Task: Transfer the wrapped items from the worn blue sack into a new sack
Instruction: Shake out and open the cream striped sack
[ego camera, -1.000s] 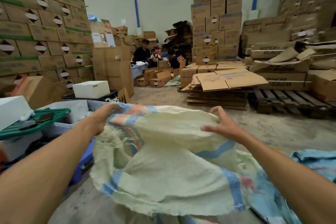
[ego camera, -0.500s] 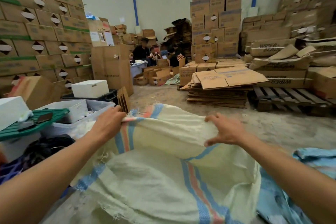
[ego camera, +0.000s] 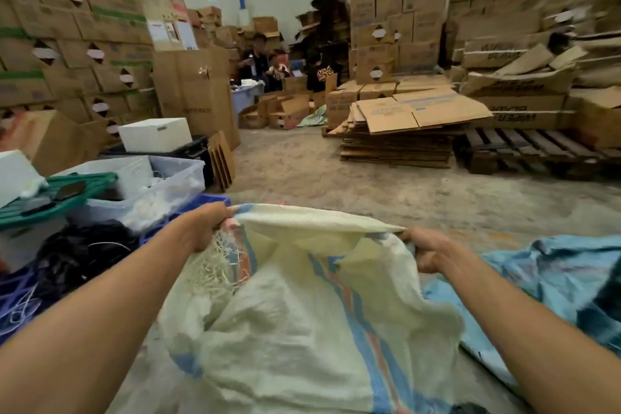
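Note:
A pale cream woven sack (ego camera: 302, 319) with blue and orange stripes is stretched out in front of me above the concrete floor. My left hand (ego camera: 205, 225) grips its frayed top edge at the left corner. My right hand (ego camera: 426, 250) grips the same edge at the right corner, fingers curled round the cloth. The edge is pulled taut between both hands. The worn blue sack (ego camera: 551, 282) lies crumpled on the floor at my right, partly under my right forearm. No wrapped items show.
Plastic crates with a green lid (ego camera: 57, 198), a clear tub (ego camera: 158, 188) and a blue crate (ego camera: 201, 203) crowd the left. Flattened cardboard (ego camera: 413, 124) and a wooden pallet (ego camera: 524, 151) lie ahead right. Box stacks line the walls. Several people sit far back (ego camera: 275, 65).
Both hands went from resting on the bunched sack to gripping its top edge. They moved apart and lower, spreading the edge taut.

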